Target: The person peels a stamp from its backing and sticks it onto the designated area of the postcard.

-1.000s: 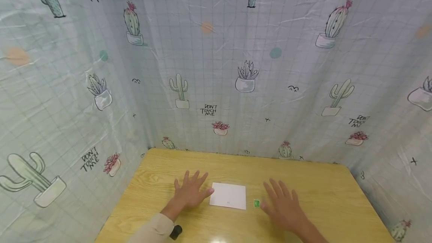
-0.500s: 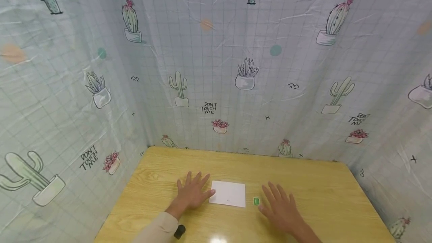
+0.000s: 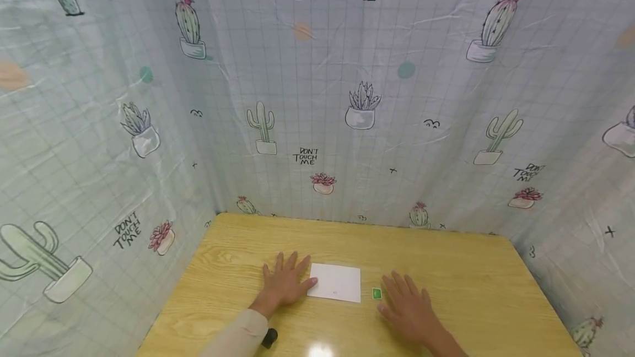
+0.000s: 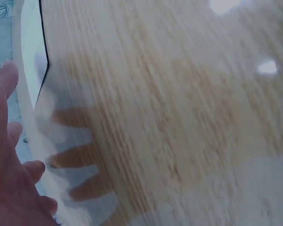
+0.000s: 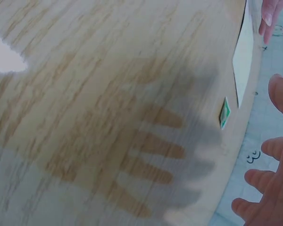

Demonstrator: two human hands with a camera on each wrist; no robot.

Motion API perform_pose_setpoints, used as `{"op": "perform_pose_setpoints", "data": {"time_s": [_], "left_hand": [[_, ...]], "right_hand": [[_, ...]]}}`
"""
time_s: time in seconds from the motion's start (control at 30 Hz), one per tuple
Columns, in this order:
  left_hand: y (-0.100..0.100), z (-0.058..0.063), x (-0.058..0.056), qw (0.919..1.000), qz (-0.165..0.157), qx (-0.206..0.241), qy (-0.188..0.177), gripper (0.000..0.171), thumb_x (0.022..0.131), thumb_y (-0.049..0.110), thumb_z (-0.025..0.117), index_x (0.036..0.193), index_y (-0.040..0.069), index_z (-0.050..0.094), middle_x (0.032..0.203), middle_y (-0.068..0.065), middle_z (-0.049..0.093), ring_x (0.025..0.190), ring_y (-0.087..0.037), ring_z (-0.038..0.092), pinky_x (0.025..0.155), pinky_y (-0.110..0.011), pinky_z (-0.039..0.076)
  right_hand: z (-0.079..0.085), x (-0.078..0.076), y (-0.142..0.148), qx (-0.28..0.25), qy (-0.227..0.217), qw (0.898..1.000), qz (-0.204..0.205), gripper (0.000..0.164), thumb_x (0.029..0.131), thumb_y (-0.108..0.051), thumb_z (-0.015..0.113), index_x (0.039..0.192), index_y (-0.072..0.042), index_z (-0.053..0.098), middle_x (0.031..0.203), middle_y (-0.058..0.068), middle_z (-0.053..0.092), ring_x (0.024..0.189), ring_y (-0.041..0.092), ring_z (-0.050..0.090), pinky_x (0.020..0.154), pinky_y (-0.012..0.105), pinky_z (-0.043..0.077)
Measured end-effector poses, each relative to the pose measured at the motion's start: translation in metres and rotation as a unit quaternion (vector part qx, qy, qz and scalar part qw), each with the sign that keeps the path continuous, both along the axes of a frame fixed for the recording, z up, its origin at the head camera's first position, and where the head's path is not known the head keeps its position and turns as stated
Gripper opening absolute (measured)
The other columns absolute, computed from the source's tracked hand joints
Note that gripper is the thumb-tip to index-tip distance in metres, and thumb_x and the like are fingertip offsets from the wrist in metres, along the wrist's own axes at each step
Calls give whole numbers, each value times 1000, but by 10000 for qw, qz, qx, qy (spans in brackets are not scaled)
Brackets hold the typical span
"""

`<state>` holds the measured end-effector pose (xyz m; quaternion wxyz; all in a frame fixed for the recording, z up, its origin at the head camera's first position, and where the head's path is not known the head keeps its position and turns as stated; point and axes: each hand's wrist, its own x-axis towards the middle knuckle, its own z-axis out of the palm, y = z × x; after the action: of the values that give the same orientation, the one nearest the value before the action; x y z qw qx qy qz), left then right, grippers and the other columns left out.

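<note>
A white rectangular card [image 3: 335,282], with a tiny mark near its front edge, lies flat on the wooden table. To its right lies a small green square with a pale border [image 3: 377,293], like a stamp or sticker. My left hand [image 3: 288,282] is spread palm down at the card's left side, its thumb tip overlapping the card's edge in the head view. Beside the green square my right hand [image 3: 409,307] is held palm down, fingers extended. The right wrist view shows this hand raised over the table, its reflection and shadow below. Neither hand holds anything.
The yellow wood-grain table [image 3: 238,241] is glossy and reflects a light at the front. A cactus-print curtain [image 3: 317,98] encloses its back and sides. Some black object [image 3: 269,338] shows by the left sleeve [image 3: 240,335].
My right hand has shifted slightly to the left and sits a little lower. My left hand has edged right. The card and the green square stay in place while the head view tilts slightly.
</note>
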<state>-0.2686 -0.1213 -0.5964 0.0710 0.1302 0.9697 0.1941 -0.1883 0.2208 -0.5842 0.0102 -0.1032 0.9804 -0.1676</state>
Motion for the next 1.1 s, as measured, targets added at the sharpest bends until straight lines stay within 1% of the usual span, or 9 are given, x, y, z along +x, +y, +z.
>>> {"op": "perform_pose_setpoints", "data": {"time_s": [0.07, 0.17, 0.27, 0.4, 0.5, 0.57, 0.73, 0.87, 1.1], "left_hand": [[0, -5, -1, 10000, 33, 60, 19, 72, 101, 65, 50, 161, 26, 41, 171, -17, 30, 158, -56, 15, 113, -88, 5], [0, -8, -2, 10000, 77, 17, -43, 72, 101, 67, 49, 162, 29, 39, 173, -16, 27, 159, -55, 13, 114, -88, 4], [2, -8, -3, 10000, 47, -64, -60, 73, 100, 68, 49, 162, 31, 38, 173, -15, 26, 159, -55, 14, 113, -88, 6], [5, -1, -2, 9999, -37, -53, -113, 75, 99, 70, 50, 162, 31, 38, 173, -16, 25, 158, -56, 14, 112, -89, 6], [8, 4, -2, 9998, -100, -91, -172, 76, 98, 69, 53, 162, 32, 38, 174, -17, 22, 158, -56, 12, 113, -89, 5], [9, 7, -2, 9996, -131, -166, -174, 76, 97, 69, 56, 161, 32, 39, 174, -18, 21, 158, -57, 12, 113, -89, 5], [10, 8, -1, 9991, -159, -331, -211, 78, 95, 71, 57, 161, 33, 40, 175, -17, 19, 159, -56, 11, 113, -88, 7], [12, 6, -1, 9990, -166, -361, -209, 78, 95, 71, 58, 161, 33, 41, 175, -16, 19, 159, -55, 11, 113, -88, 8], [12, 4, 1, 9991, -133, -344, -229, 78, 95, 70, 58, 161, 33, 40, 175, -15, 19, 160, -54, 10, 114, -87, 7]], "right_hand": [[-3, 0, 0, 9, -71, 10000, -21, 70, 101, -53, 60, 158, -14, 45, 167, 20, 37, 152, 55, 33, 110, 86, 24], [-6, 0, 0, -9, 17, 10000, 32, 69, 102, -53, 59, 157, -14, 46, 166, 20, 39, 150, 56, 34, 109, 86, 25], [-8, 0, 0, -82, 214, 9997, 108, 67, 102, -50, 59, 156, -13, 47, 164, 22, 41, 148, 57, 36, 108, 87, 27], [-11, -3, 1, -124, 393, 9990, 193, 65, 103, -48, 60, 155, -11, 48, 162, 24, 43, 146, 59, 39, 105, 87, 29], [-12, -6, 1, -129, 256, 9994, 188, 66, 103, -49, 58, 156, -11, 46, 163, 23, 41, 147, 58, 37, 106, 87, 29], [-12, -8, 1, -180, 54, 9997, 139, 67, 104, -51, 57, 158, -13, 45, 165, 22, 39, 150, 57, 34, 109, 86, 27], [-14, -12, 1, -258, -298, 9992, 86, 69, 104, -53, 56, 160, -15, 43, 167, 20, 37, 153, 55, 31, 112, 85, 24], [-16, -12, 1, -304, -369, 9988, 84, 69, 103, -54, 57, 159, -15, 44, 167, 20, 37, 152, 54, 32, 112, 85, 23], [-20, -13, 2, -299, -219, 9992, 114, 65, 101, -51, 62, 155, -17, 49, 164, 21, 42, 149, 54, 37, 112, 84, 26]]}}
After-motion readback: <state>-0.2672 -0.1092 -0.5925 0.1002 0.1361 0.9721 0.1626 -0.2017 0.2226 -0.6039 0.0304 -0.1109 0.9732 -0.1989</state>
